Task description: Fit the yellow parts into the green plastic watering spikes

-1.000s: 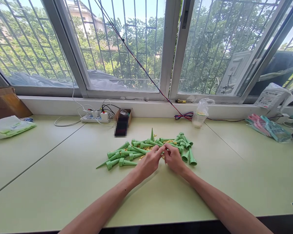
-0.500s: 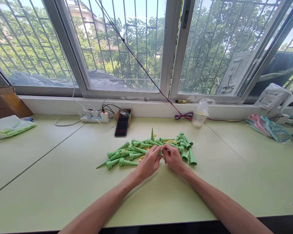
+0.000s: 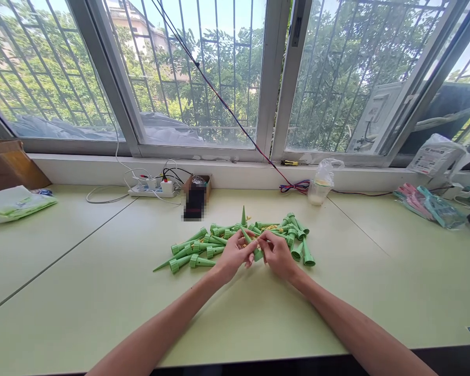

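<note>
A heap of green plastic cone spikes lies on the pale green table, with small yellow pieces among them. My left hand grips one green cone, lifted and tilted, its tip pointing up and left. My right hand sits close against it, fingers pinched at the cone's wide end; what they pinch is too small to name. One cone stands upright at the back of the heap.
A power strip with cables, a dark blurred object and a bagged cup stand by the window sill. A plastic bag lies far left; coloured packets far right.
My left hand has lifted a green cone off the heap and turned palm-up; the right hand stays pinched at its wide end.
</note>
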{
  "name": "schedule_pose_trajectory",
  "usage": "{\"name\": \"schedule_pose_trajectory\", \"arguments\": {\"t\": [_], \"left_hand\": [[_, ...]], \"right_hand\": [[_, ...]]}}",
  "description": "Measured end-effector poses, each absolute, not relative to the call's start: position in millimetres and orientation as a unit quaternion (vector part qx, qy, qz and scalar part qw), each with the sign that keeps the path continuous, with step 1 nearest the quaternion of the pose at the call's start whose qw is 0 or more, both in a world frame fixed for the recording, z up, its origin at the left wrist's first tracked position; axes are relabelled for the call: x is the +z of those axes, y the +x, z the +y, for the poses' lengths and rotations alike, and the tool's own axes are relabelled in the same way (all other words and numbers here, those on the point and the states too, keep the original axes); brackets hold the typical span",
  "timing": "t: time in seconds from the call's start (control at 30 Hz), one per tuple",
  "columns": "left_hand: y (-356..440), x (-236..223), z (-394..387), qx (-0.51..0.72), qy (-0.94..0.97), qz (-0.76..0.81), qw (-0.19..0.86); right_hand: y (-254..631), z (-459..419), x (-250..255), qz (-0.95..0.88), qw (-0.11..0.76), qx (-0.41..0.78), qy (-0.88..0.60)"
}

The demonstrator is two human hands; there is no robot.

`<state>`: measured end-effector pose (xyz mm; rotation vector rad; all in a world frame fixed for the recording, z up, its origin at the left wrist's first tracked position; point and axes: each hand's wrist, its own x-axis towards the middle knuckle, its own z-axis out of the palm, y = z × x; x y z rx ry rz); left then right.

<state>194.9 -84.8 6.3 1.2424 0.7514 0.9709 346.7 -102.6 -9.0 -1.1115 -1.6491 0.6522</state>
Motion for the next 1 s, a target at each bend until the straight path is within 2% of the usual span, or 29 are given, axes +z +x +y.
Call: {"name": "schedule_pose_trajectory", "arguments": {"t": [0.13,0.23,0.5,0.8,1.0], "left_hand": [[193.7,5.2,-84.1,0.420,0.488,0.319,0.696],[193.5,2.8,-83.6,0.422,0.514,0.309,0.680],[196.0,-0.1,-87.2,0.429,0.650,0.307,0.546],[193.7,-0.7,-93.3,0.407,0.797,0.315,0.316],[192.6,-0.9,-92.6,0.401,0.823,0.315,0.251]], "right_hand": [[346.5,-103.1,-7.5,-0.680,0.507,0.273,-0.454],[346.4,-103.3,-7.4,-0.679,0.506,0.277,-0.454],[347.2,-101.2,-11.4,-0.687,0.503,0.269,-0.450],[347.7,-97.6,-14.8,-0.697,0.508,0.252,-0.439],[348.5,-97.3,-16.6,-0.698,0.505,0.257,-0.438]]}}
